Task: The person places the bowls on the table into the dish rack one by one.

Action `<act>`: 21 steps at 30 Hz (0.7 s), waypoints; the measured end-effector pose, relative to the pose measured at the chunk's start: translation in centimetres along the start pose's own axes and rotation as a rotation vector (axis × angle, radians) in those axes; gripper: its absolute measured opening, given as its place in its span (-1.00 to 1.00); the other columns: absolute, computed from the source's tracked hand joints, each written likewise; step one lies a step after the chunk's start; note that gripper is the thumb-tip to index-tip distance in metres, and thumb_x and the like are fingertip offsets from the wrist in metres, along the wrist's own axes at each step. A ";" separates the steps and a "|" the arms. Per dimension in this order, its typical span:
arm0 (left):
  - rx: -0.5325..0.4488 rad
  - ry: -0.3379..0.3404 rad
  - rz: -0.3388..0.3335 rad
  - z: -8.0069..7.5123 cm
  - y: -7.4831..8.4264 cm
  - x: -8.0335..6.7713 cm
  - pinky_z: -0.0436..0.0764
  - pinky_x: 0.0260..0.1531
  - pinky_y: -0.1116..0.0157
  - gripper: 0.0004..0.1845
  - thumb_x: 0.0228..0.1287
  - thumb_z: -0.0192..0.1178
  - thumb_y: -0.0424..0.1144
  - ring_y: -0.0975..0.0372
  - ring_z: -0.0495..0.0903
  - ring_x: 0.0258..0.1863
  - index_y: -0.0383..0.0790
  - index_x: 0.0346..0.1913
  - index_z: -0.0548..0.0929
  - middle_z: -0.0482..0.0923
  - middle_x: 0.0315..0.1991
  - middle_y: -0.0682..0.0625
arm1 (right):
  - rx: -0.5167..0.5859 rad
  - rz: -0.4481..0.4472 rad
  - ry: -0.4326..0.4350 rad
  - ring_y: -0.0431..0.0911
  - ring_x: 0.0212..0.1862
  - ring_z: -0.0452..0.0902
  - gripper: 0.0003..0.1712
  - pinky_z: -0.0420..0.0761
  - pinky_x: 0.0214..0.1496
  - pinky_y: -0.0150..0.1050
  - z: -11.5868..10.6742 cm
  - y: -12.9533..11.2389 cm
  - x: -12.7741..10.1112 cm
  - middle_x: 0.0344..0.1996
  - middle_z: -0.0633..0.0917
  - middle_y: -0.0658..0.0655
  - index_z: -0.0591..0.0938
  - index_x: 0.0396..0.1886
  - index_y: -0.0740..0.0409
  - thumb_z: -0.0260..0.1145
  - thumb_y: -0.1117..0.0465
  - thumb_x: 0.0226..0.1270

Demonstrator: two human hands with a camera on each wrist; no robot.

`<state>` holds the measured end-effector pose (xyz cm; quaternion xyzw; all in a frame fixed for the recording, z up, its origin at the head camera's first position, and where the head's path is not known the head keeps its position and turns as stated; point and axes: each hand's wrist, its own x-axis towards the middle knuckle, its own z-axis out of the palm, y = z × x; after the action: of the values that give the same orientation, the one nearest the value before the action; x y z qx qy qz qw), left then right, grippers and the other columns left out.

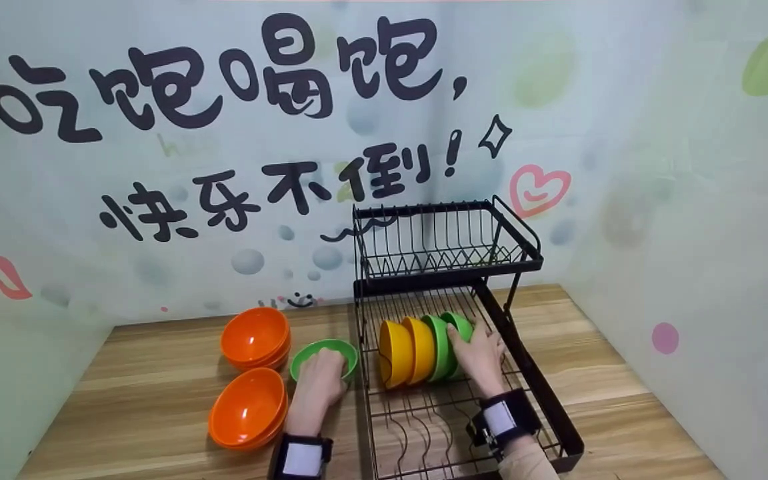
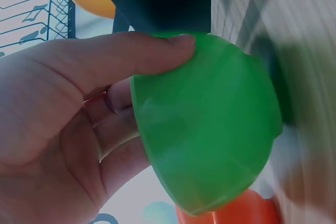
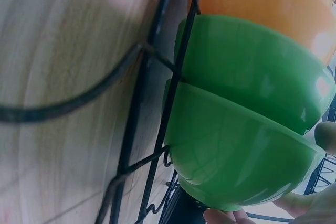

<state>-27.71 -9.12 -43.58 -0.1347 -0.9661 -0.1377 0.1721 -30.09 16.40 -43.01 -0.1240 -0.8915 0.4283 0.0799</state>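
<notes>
Green bowl [image 2: 210, 124] gripped by left hand [image 1: 321, 383] on table.

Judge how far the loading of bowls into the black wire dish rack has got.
Done: two yellow plastic bowls and one green plastic bowl stand in the black wire dish rack. In hand: the right hand seats a second green bowl; the left hand grips a third green bowl. Left: the orange plastic bowls.

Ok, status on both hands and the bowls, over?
Left hand grips green bowl on table. Right hand holds end green bowl in rack. Nothing blocking.
</notes>
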 end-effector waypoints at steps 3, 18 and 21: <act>-0.006 -0.021 -0.010 -0.3 0.1 0.0 0.34 -0.62 0.24 -0.59 -0.26 0.24 -0.55 0.21 0.31 -0.66 -0.10 -0.78 0.24 0.20 -0.70 0.05 | 0.001 -0.011 0.019 0.40 0.32 0.02 -0.21 0.21 0.27 0.34 0.1 -0.1 0.0 0.29 0.13 0.60 0.20 0.41 0.22 0.11 -0.14 0.35; -0.005 0.020 0.033 -2.6 1.4 -0.1 0.33 -0.63 0.24 -0.64 -0.25 0.30 -0.50 0.16 0.42 -0.64 -0.12 -0.73 0.31 0.29 -0.71 0.04 | 0.052 -0.126 0.148 0.22 0.21 0.11 -0.24 0.34 0.16 0.18 0.4 -0.6 -0.1 0.24 0.24 0.42 0.35 0.30 0.18 0.25 -0.13 0.23; 0.014 0.062 0.069 -3.0 1.7 -0.2 0.39 -0.64 0.22 -0.70 -0.27 0.33 -0.49 0.11 0.50 -0.61 -0.15 -0.70 0.39 0.41 -0.68 0.01 | 0.082 -0.158 0.175 0.21 0.21 0.13 -0.30 0.36 0.14 0.15 0.5 -0.6 0.0 0.22 0.28 0.38 0.39 0.27 0.18 0.27 -0.09 0.23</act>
<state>-26.08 -8.51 -40.54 -0.1623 -0.9560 -0.1291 0.2074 -30.30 15.65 -42.80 -0.0868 -0.8698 0.4444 0.1960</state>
